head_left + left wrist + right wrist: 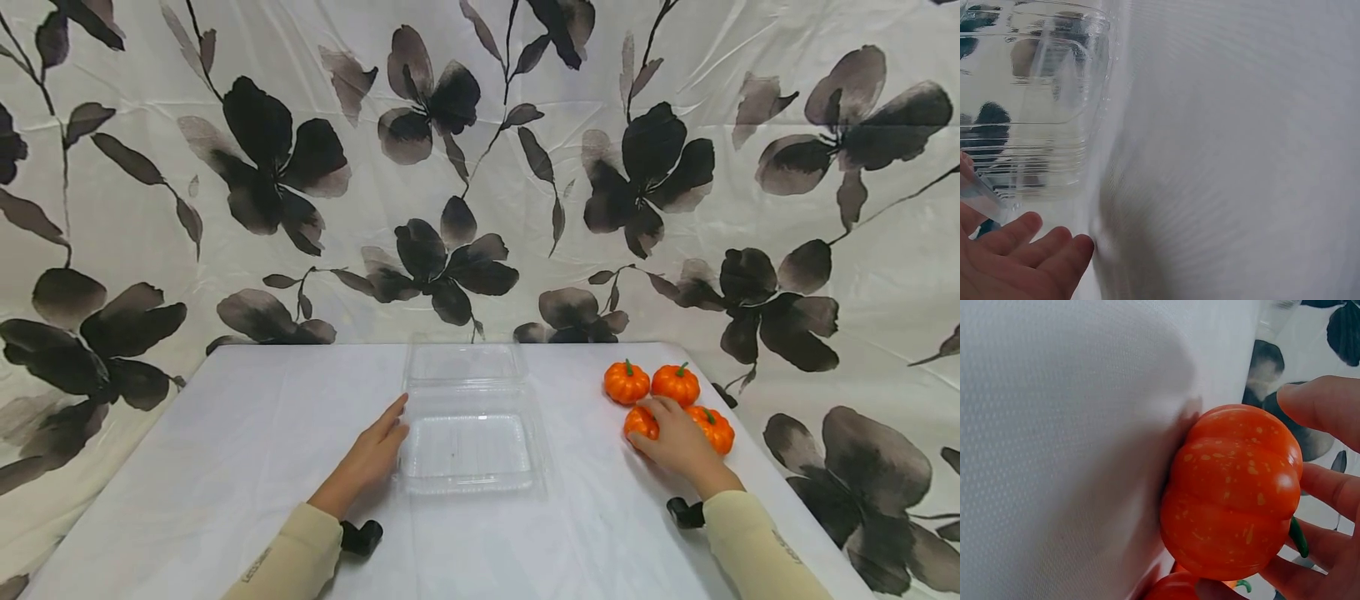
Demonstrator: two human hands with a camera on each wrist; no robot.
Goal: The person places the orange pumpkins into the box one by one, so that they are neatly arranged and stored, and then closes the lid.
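Note:
Several small orange pumpkins with green stems are grouped at the table's right side. My right hand (pixel 678 446) reaches over the nearest left pumpkin (pixel 640 423), fingers spread around it. In the right wrist view this pumpkin (pixel 1232 494) stands against the white cloth, and the thumb (pixel 1319 406) is apart from its skin. A clear plastic clamshell container (pixel 468 483) lies with its lid (pixel 465 364) folded back, in the middle of the table. At its left edge rests my left hand (pixel 371 454), fingers (pixel 1060 256) extended beside the plastic wall.
Two pumpkins, one at the back left (pixel 627 383) and one at the back right (pixel 676 385), stand behind the right hand. Another pumpkin (pixel 716 429) is partly covered by it. The white table (pixel 247 467) meets a flower-print cloth (pixel 540 208) behind.

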